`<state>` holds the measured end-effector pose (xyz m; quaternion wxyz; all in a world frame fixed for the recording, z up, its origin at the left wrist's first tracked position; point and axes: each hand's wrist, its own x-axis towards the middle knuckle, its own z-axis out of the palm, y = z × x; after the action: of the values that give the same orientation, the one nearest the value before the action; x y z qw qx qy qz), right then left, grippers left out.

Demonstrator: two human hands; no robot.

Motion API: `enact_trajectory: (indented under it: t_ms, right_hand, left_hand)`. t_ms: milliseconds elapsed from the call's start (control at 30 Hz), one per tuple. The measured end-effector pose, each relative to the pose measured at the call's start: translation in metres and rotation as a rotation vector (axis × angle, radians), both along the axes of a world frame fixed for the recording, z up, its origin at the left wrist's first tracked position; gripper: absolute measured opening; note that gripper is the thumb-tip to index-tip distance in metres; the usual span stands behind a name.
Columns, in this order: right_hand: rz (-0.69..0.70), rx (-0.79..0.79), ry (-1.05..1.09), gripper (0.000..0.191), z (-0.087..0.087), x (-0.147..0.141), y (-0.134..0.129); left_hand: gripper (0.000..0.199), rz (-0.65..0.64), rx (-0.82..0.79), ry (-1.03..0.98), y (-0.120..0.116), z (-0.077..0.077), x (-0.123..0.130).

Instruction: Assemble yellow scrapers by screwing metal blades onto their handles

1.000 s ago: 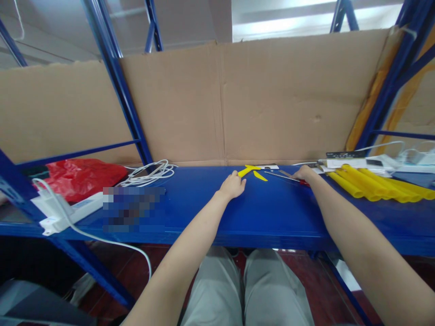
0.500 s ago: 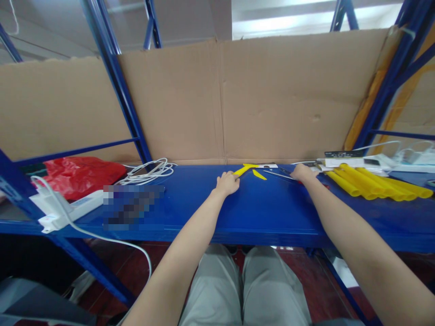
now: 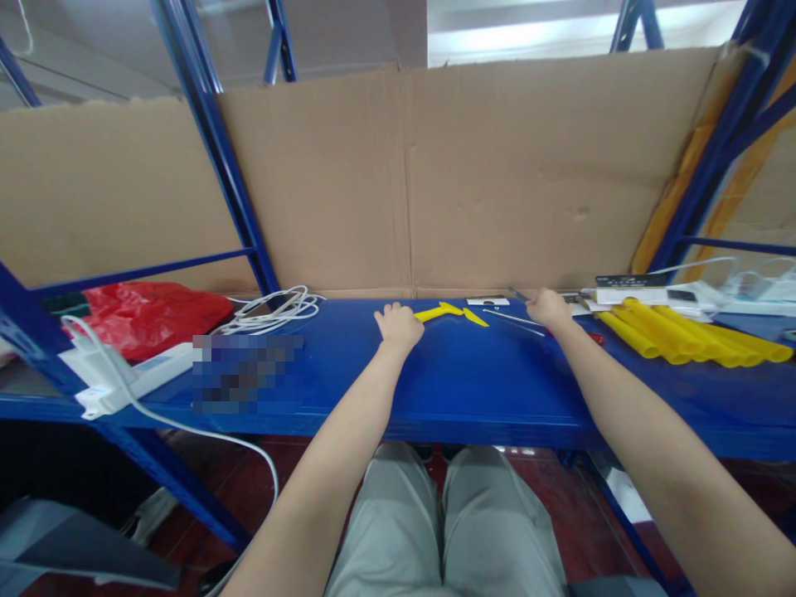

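At the middle of the blue shelf, my left hand (image 3: 400, 325) is closed over the left end of a yellow plastic piece (image 3: 439, 311). A small pointed yellow scrap (image 3: 475, 318) lies by the piece's right end. My right hand (image 3: 550, 310) is closed round a tool with a slim grey blade (image 3: 517, 294), which points left; its handle is hidden in my fingers. Close to that hand lie a long thin metal tool (image 3: 515, 321) and a small white card (image 3: 488, 302).
Several yellow tubes (image 3: 684, 332) lie at the right, near white papers and a black box (image 3: 630, 281). To the left are a coiled white cable (image 3: 274, 313), a red plastic bag (image 3: 155, 317) and a white power strip (image 3: 155, 365). Cardboard (image 3: 497, 182) stands behind.
My left hand has moved left, drawing the yellow piece away from the white card. My right hand has risen slightly, and the blade now points up and left.
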<state>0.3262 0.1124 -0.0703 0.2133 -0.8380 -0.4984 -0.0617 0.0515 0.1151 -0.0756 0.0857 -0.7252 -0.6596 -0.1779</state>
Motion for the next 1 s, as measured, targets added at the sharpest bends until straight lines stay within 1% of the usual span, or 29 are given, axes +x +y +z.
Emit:
enact_trajectory:
  t_ms: [133,233,333,500,600,733,900,1000]
  right_hand:
    - [0.009,0.01,0.02,0.022,0.002,-0.005,-0.004]
    - [0.022,0.022,0.015,0.02,0.002,-0.005,-0.004]
    - [0.029,0.033,0.014,0.018,0.001,-0.004,-0.003]
    - [0.034,0.032,0.041,0.018,0.0,-0.005,-0.001]
    - [0.059,0.04,0.05,0.018,-0.001,-0.007,0.0]
    - [0.079,0.056,0.051,0.016,-0.002,-0.007,0.0]
    - [0.09,0.078,0.036,0.012,-0.002,-0.008,0.001]
    - [0.09,0.079,0.034,0.01,-0.002,-0.009,0.001]
  left_hand:
    - [0.039,-0.172,-0.003,0.032,0.005,-0.007,0.0]
    - [0.046,-0.217,-0.067,0.041,0.009,-0.011,-0.001]
    - [0.047,-0.206,-0.115,0.051,0.011,-0.012,-0.003]
    - [0.044,-0.166,-0.111,0.038,0.013,-0.011,-0.004]
    - [0.042,-0.153,-0.122,0.014,0.013,-0.011,-0.003]
    - [0.041,-0.14,-0.149,-0.002,0.011,-0.009,-0.003]
    - [0.045,-0.113,-0.187,0.006,0.006,-0.005,-0.005]
    - [0.047,-0.124,-0.209,0.031,0.004,-0.004,-0.007]
